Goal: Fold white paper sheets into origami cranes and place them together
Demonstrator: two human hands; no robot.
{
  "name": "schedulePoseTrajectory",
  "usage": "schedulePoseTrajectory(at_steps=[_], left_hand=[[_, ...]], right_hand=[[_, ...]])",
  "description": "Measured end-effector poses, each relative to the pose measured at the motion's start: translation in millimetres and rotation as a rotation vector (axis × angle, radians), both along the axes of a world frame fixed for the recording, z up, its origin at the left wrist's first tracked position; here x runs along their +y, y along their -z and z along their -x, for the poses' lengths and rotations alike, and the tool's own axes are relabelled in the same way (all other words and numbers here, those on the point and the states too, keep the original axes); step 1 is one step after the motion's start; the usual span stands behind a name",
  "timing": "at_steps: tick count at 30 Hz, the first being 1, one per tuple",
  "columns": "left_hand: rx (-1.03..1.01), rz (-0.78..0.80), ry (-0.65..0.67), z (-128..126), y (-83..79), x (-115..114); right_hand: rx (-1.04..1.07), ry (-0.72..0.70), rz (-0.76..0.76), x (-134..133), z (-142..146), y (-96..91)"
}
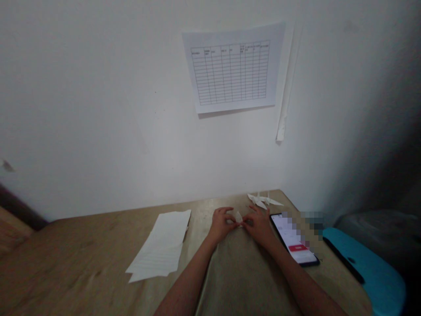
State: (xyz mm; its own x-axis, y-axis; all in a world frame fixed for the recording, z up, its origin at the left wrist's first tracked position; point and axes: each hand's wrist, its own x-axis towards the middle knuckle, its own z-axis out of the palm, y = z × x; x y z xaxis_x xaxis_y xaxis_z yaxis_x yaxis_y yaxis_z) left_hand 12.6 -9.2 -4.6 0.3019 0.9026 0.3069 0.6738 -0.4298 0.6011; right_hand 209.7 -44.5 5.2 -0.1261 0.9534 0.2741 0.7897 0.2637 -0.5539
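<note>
A small piece of folded white paper stands between my hands, just above the table. My left hand pinches its left side between thumb and index finger, the other fingers curled above. From the right, my right hand grips the lower edge with thumb and index finger. The two thumbs nearly meet at the paper's base; the exact folds are too small to make out. Behind my right hand lie folded white paper figures with pointed wings, like paper cranes.
White paper sheets lie stacked on the brown-covered table to the left. A lit phone rests beside my right forearm. Beyond the right edge is a turquoise object. A printed table sheet hangs on the wall behind.
</note>
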Motion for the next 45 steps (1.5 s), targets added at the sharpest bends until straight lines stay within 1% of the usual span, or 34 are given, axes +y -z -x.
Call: schedulePoseTrajectory(at_steps=[5,18,22,26,32,39,45], left_hand=[[0.003,0.022,-0.025,-1.3,-0.4,1.4],[0.015,0.066,-0.091,-4.5,-1.8,2.1],[0.05,0.043,-0.08,-4.1,-2.7,2.1],[0.073,0.011,-0.07,-3.8,-1.8,1.4],[0.048,-0.002,-0.067,-4.4,-2.5,-2.3],[0.005,0.033,-0.069,-3.2,-4.2,-2.2],[0.048,-0.006,-0.054,-4.2,-6.7,-3.7]], right_hand=[[0.008,-0.014,0.026,0.8,0.2,0.1],[-0.009,0.016,0.012,2.9,4.8,3.0],[-0.008,0.045,0.005,2.4,6.4,6.0],[0.008,0.077,-0.04,1.2,7.4,7.9],[-0.011,0.11,-0.053,-1.4,8.6,1.7],[-0.022,0.092,-0.027,-3.0,8.6,0.7],[-0.062,0.084,-0.058,-4.8,7.7,1.2]])
